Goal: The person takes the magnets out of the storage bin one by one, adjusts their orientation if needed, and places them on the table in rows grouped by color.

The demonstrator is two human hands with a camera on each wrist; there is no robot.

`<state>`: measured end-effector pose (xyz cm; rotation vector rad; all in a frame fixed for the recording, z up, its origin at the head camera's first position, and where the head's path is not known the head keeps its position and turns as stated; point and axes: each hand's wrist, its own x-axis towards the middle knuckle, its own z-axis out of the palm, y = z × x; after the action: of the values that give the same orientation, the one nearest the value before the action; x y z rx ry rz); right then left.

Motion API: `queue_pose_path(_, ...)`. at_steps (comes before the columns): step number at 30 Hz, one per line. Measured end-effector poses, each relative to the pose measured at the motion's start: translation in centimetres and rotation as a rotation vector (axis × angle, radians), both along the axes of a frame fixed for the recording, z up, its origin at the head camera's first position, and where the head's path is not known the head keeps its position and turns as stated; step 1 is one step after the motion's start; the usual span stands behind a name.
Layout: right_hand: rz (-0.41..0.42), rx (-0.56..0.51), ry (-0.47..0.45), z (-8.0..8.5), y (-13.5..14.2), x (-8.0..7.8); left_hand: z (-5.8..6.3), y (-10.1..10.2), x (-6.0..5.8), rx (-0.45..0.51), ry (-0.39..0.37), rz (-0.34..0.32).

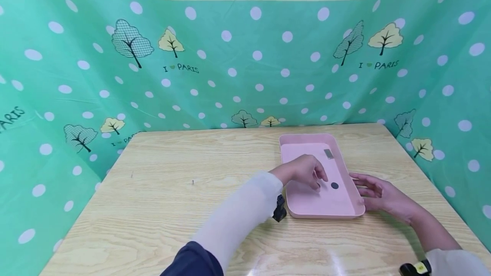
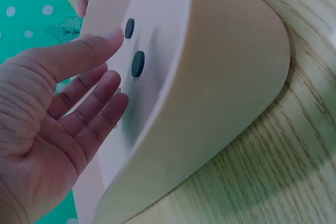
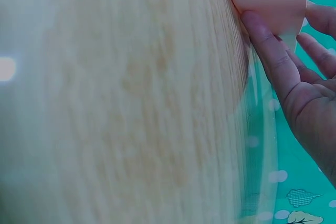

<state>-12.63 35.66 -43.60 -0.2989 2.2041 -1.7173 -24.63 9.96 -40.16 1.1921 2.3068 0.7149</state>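
A shallow pink tray [image 1: 307, 216] lies on the table. My left hand [image 1: 304, 169] hovers over its inside, thumb and fingers apart and loosely bent, with nothing visible between them. Two black discs lie on the tray floor: one disc [image 1: 334, 185] shows plainly to the right of the left fingers, while the other disc [image 2: 138, 64] is partly covered by that hand in the head view. Farther back, by the right wall, sits a small grey rectangular piece [image 1: 328, 153]. My right hand [image 1: 387, 197] rests its fingers against the outside of the tray's right wall, near the front corner.
The wood-grain table [image 1: 153, 208] extends to the left of the tray. A green dotted curtain [image 1: 245, 67] with printed trees hangs behind the table and along both sides. Wrist-worn black devices show on the left wrist [image 1: 279, 208] and right wrist [image 1: 416, 268].
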Motion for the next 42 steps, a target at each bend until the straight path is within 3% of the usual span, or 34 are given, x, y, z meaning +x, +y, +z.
queue_pose_path(6,-0.014,0.010,-0.011,0.0,-0.1,0.0,-0.2,0.1,-0.3,-0.001,-0.012,0.038)
queue_pose_path(15,0.008,-0.018,-0.002,0.0,-0.1,-0.1,-0.5,0.7,-0.2,-0.024,-0.030,0.027)
queue_pose_path(21,0.017,-0.031,-0.002,0.0,0.0,0.0,-0.9,1.1,0.1,-0.055,-0.066,0.111)
queue_pose_path(25,0.026,-0.041,0.005,-0.1,0.0,0.0,-1.0,1.3,0.2,-0.082,-0.051,0.145)
queue_pose_path(36,0.019,-0.033,-0.002,-0.1,-0.1,0.0,-0.9,1.3,0.5,-0.164,0.030,0.144)
queue_pose_path(42,-0.017,0.017,-0.017,0.0,-0.2,0.0,-1.1,1.3,0.2,-0.142,0.036,0.132)
